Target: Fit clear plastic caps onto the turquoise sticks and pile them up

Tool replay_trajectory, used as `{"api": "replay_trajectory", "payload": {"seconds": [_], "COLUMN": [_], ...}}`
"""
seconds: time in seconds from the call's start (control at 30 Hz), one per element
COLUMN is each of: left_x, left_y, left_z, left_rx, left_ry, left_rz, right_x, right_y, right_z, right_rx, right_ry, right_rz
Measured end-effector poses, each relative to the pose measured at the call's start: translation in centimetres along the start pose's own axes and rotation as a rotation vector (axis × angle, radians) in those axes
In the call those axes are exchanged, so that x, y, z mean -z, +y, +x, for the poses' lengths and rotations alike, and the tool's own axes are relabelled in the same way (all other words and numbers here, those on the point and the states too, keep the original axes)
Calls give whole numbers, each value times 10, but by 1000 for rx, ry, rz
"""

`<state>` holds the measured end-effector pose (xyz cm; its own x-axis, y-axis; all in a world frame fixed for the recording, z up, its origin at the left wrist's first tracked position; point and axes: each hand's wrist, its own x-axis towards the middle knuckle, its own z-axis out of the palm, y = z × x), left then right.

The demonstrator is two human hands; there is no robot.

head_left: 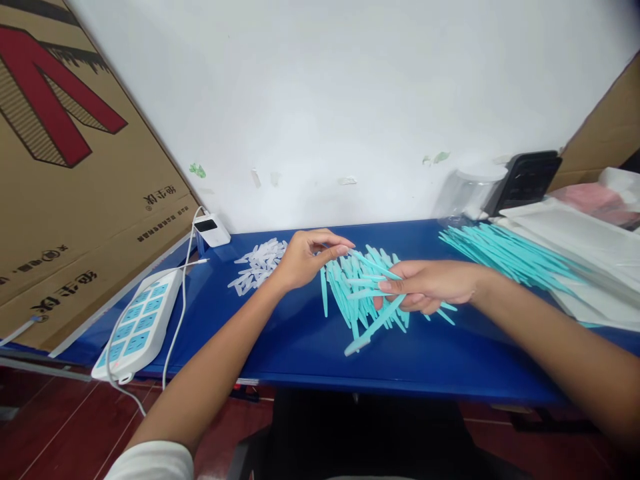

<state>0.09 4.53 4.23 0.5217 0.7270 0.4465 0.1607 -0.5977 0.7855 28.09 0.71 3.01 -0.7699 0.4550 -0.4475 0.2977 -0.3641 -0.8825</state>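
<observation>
My right hand (423, 287) is closed around several slim teal sticks that look like eyebrow razors (377, 327), fanned out to the left. Thumb and fingertips of my left hand (315, 253) pinch together at the tip of one of these razors; a small cap there would be hidden by the fingers. Beneath both hands spreads a loose pile of teal razors (345, 293), partly covered by my right hand. Left of my left hand lies a heap of small translucent white caps (263, 260). More teal razors (505, 250) lie in a bundle beyond my right wrist.
The blue tabletop (300, 353) meets a white wall (320, 113). At left are a power strip (140, 320), a small white device (213, 230) with cables, and a large cardboard box (100, 200). A clear jar (473, 190), black phone-like object (527, 177) and white packaging (600, 260) stand right.
</observation>
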Motion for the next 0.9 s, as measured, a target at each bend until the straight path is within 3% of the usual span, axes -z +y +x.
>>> {"api": "replay_trajectory", "payload": {"seconds": [0.27, 0.47, 0.57, 0.67, 0.77, 0.9], "left_x": [-11, -12, -1, 20, 37, 37], "left_y": [2, 7, 3, -13, -31, -43], "left_z": [-5, -4, 0, 3, 2, 0], "left_rx": [-115, -113, -72, 15, 194, 298], "left_ry": [-3, -22, 4, 77, -33, -110], "left_rz": [95, 119, 175, 451, 800, 937], "right_x": [-10, -10, -7, -2, 3, 5], "right_y": [1, 3, 2, 1, 1, -1], "right_z": [6, 8, 7, 4, 1, -2], "right_rx": [34, 37, 85, 119, 149, 175], "right_ry": [-7, 23, 60, 74, 62, 117], "right_rz": [6, -9, -71, -143, -161, -174]}}
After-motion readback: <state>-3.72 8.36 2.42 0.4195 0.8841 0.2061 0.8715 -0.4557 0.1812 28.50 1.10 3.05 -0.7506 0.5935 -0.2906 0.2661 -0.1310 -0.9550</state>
